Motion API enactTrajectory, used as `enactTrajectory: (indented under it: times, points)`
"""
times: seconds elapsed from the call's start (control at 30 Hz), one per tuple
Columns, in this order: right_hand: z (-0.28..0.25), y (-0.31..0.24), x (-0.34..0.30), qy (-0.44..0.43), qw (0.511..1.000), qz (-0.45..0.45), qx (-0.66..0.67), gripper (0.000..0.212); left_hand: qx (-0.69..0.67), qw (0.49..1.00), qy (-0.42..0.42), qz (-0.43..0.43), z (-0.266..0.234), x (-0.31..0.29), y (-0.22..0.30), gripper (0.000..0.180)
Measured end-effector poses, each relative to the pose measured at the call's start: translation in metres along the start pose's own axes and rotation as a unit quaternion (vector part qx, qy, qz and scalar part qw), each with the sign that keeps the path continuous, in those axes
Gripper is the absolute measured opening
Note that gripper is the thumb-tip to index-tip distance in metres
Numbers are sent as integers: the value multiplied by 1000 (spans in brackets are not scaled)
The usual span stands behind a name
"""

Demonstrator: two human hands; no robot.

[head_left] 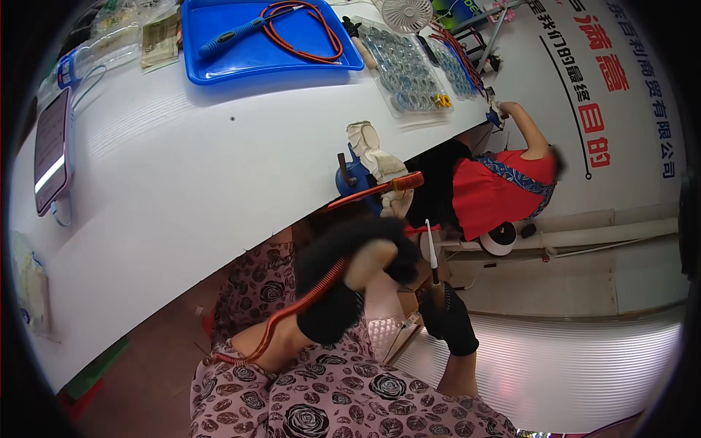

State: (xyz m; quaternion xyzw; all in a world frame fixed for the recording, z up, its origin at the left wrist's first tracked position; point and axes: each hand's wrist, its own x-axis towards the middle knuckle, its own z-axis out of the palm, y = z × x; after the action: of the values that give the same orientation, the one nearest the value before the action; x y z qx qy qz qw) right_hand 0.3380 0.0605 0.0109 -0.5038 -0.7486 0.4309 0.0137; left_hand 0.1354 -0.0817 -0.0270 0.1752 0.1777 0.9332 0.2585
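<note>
One coppery coiled cord [314,293] ran from near the lap over the left wrist to the left hand [350,241], whose blurred fingers I couldn't read. The right hand [451,321], also black-gloved, had its fingers wrapped round one upright hook [432,259]. Beyond stood one blue clamp [353,175], then one phone [51,153] and one blue tray [241,64] bearing one blue-handled tool [232,38] and one orange cord [337,51].

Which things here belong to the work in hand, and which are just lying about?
Apparently in use:
hooked tool, in the right hand
red-orange cord, at the left hand
blue clamp-like fixture

Seemingly just lying about:
phone
small fan
clear plastic bottle
</note>
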Motion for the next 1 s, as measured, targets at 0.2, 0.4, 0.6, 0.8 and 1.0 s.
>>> enactTrajectory:
  times: [0.2,0.4,0.6,0.8,1.0]
  points:
    - [1,-1,-2,6,1000,-4,-9,15,42,989,130,64,-29,83,6,34]
    - [0,-8,1,-11,999,34,23,17,9,992,128,-14,-48,136,-17,35]
    - [-1,-28,29,-78,995,37,51,22,53,992,31,-108,-58,186,-54,24]
    - [-5,-52,82,-111,982,-120,-92,27,126,977,-16,-172,-54,209,-68,26]
    - [-32,-40,57,-51,940,-206,-267,35,26,988,5,-155,-56,205,-70,17]
